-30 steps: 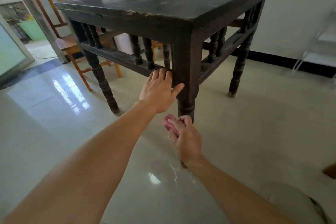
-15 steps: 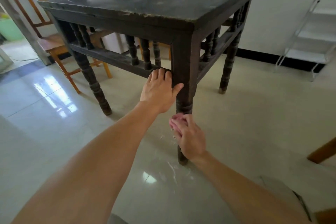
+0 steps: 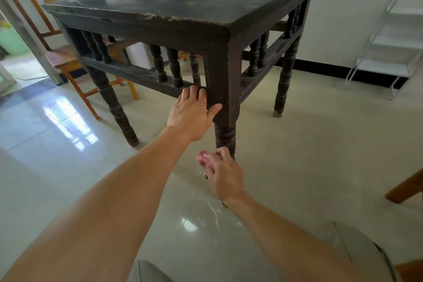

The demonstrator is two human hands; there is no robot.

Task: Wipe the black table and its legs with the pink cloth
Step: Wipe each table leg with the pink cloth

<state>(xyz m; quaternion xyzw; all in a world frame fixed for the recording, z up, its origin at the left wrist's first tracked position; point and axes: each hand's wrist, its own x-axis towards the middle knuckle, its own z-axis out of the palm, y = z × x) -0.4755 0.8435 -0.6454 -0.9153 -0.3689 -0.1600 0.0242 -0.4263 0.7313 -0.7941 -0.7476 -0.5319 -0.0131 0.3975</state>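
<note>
Gripping the pink cloth [image 3: 202,159], the right hand [image 3: 225,170] has its fingers curled round the bunched fabric, held against the turned lower part of the near leg [image 3: 225,137] of the black table [image 3: 194,4]. Just above this grip, the left hand [image 3: 191,113] clasps the rail [image 3: 137,75], fingers hooked over it, thumb flat against the leg. A wooden chair [image 3: 68,62] stands beyond the table; a white rack [image 3: 389,41] stands well apart to the right.

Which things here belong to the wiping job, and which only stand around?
Job: black table, its near leg, pink cloth in the right hand, left hand on the rail.
Standing around: wooden chair, white rack.
</note>
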